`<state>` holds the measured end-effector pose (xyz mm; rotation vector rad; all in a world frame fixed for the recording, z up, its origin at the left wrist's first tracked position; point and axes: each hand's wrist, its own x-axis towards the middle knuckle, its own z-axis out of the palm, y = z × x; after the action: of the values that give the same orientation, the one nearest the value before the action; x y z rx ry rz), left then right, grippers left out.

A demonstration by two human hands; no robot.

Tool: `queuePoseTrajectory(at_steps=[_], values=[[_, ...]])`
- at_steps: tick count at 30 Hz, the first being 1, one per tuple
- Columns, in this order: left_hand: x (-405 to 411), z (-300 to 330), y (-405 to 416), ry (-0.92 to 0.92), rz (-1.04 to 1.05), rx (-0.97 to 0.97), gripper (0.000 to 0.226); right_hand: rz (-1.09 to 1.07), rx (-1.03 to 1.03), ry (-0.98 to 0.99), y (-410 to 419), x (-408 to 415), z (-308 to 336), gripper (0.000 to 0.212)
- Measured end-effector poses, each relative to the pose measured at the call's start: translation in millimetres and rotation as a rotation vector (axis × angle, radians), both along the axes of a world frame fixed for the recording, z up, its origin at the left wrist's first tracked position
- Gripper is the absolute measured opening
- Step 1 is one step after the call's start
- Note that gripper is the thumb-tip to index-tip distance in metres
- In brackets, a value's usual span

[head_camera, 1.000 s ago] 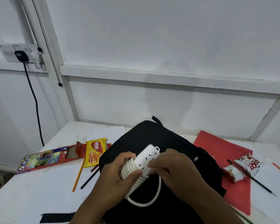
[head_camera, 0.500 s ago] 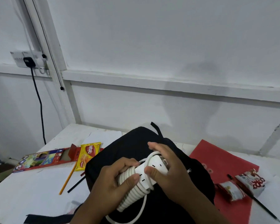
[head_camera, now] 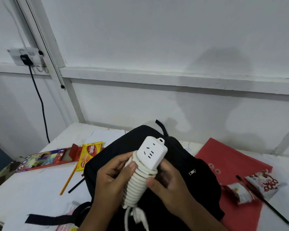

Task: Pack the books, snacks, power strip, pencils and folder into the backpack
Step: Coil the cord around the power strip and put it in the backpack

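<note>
Currently a white power strip (head_camera: 151, 154) is held up over a black backpack (head_camera: 187, 165), which lies flat on a white table (head_camera: 28, 194); its white cord (head_camera: 137, 185) is wound in tight coils around the lower part of the strip's body, and the loose end with the plug (head_camera: 138, 214) hangs below the hands. The strip is gripped from both sides: the left hand (head_camera: 110, 179) is curled around the coils, its thumb pressed on the windings near the top; the right hand (head_camera: 168, 185) is wrapped around the opposite side, its thumb laid across the coils at mid-height. The socket face is turned upward and away from the camera, tilted toward the far wall.

To the left of the backpack a yellow snack packet (head_camera: 88, 155) is seen beside an opened box of coloured pencils (head_camera: 43, 160); an orange pencil (head_camera: 68, 180) and a black pencil (head_camera: 76, 187) lie loose just in front of them. To the right a red folder (head_camera: 227, 157) is spread flat on the table, partly tucked under the backpack's edge; two small snack bags (head_camera: 263, 183) and another black pencil (head_camera: 272, 209) rest on and beside it. A black strap (head_camera: 45, 220) is stretched across the near left of the table.
</note>
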<state>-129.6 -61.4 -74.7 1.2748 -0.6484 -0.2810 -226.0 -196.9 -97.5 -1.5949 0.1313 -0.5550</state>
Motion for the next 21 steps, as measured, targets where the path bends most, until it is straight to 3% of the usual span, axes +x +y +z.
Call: queuePoseTrajectory(at_steps=[5,11,15,18,21], values=[[3,-5,8,0.037,0.027,0.038,0.024,-0.006,0.129,0.018,10,4,-1,0.06],[15,-4,16,-0.053,-0.031,0.19,0.048,-0.052,0.058,-0.008,11,14,-5,0.053],[25,-2,21,-0.055,-0.012,0.198,0.038,-0.125,-0.03,0.018,14,22,-1,0.047],[33,-1,22,-0.048,0.015,0.203,0.037,-0.168,-0.111,0.047,17,28,0,0.026],[44,0,24,-0.019,0.036,0.196,0.037,-0.236,-0.086,0.05,20,32,1,0.022]])
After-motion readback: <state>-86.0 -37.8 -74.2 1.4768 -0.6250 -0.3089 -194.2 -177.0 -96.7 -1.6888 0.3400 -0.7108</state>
